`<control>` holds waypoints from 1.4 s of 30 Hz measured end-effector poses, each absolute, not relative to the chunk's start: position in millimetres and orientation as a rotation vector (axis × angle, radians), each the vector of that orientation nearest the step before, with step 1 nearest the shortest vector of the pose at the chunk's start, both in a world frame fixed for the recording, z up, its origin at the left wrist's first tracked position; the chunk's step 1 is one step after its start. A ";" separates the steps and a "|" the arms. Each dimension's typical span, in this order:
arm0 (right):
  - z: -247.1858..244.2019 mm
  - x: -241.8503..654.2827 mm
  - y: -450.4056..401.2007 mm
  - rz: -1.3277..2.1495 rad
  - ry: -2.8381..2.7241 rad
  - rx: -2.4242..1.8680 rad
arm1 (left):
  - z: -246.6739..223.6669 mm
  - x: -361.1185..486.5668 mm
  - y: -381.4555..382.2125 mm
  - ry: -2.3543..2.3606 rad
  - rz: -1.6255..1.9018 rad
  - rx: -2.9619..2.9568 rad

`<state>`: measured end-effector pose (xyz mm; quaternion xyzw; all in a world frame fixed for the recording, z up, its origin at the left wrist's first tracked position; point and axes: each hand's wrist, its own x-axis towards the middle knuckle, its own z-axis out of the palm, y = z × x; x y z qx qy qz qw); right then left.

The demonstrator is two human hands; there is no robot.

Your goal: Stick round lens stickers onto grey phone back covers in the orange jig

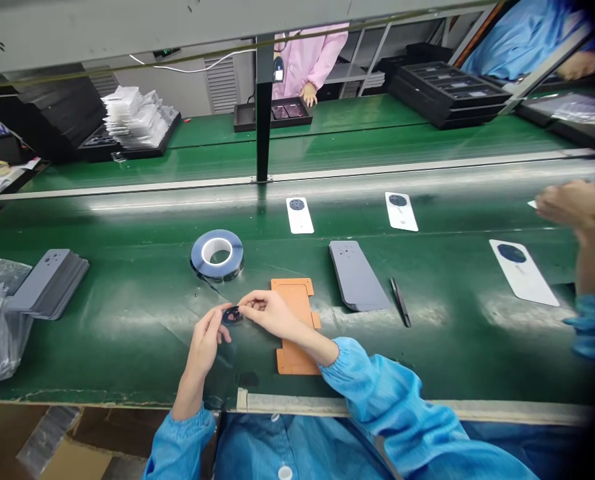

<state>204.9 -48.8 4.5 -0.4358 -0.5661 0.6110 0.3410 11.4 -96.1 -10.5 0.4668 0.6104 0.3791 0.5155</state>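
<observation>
Between my two hands is a dark round camera-cover sticker [232,315] with holes in it, near the end of a thin strip. That strip runs back to a roll of blue-edged tape [217,255] lying just beyond. My left hand [206,340] pinches the sticker's left side, with the lower fingers curled. At its right side, my right hand [267,312] pinches it between thumb and forefinger. Under my right wrist lies an orange fixture plate [293,357], partly covered by the arm. Right of it rest a stack of grey phone back panels [358,277] and black tweezers [400,303].
Several white panels with dark circles [300,215] lie along the green bench. Another stack of grey panels [50,283] and plastic bags [0,327] stand at left. A co-worker's hand [570,207] reaches in at right. Across the divider are black trays [447,93] and other people.
</observation>
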 end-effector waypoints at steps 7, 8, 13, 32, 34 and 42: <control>9.8 266.5 -55.1 1.484 -1.342 -1.174 | 17.6 38.9 -110.5 1.983 1.440 1.640; 8.2 277.7 -54.3 1.436 -1.361 -1.210 | 21.7 46.3 -113.1 1.941 1.512 1.704; -4.9 318.7 -49.4 1.246 -1.603 -1.365 | 19.6 94.2 -109.4 1.546 1.117 1.474; -11.5 332.2 -42.3 1.190 -1.624 -1.389 | -25.9 127.3 -57.5 1.550 0.869 1.194; -10.8 332.8 -42.4 1.198 -1.614 -1.371 | -25.4 127.2 -56.9 1.564 0.849 1.210; -12.0 334.7 -42.2 1.198 -1.570 -1.343 | -21.8 127.4 -57.2 1.567 0.814 1.216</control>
